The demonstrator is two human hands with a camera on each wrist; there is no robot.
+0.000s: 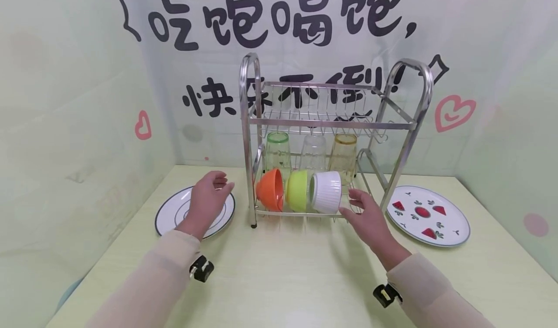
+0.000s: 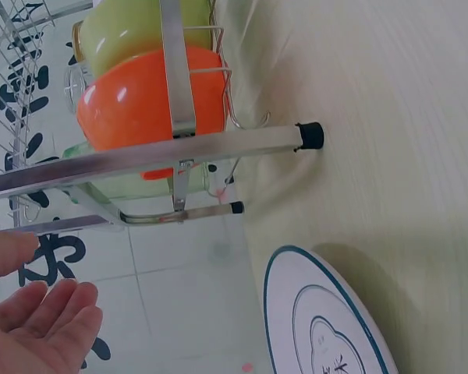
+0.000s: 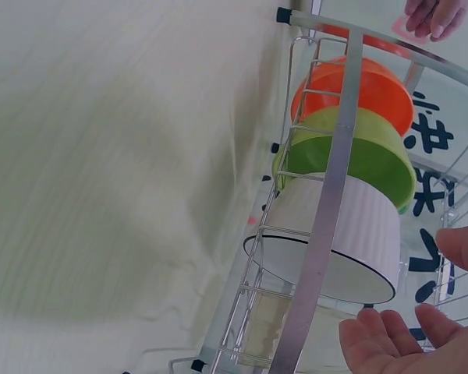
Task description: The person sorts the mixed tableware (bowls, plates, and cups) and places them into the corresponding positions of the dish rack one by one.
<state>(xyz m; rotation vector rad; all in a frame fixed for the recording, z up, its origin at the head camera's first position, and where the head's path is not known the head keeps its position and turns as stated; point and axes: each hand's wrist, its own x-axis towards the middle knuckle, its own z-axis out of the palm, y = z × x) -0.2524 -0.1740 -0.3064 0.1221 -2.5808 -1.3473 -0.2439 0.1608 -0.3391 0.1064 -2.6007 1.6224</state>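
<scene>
On the lower shelf of the metal dish rack [image 1: 320, 123], an orange bowl [image 1: 270, 190], a green bowl [image 1: 297, 191] and a white ribbed bowl [image 1: 326, 192] stand on their sides in a row. My right hand [image 1: 365, 217] is just right of the white bowl, thumb and fingers apart with nothing between them. In the right wrist view the fingertips [image 3: 372, 327] come close to that bowl's rim. Left of the rack, my left hand [image 1: 207, 203] hovers over a white plate with blue rings [image 1: 167, 216], its fingers loosely bent and holding nothing.
Behind the bowls stand a green glass [image 1: 278, 148], a clear glass [image 1: 313, 151] and an amber glass [image 1: 344, 153], upside down. A fruit-patterned plate [image 1: 451, 226] lies right of the rack. The rack's upper shelf holds nothing. A printed cloth hangs behind.
</scene>
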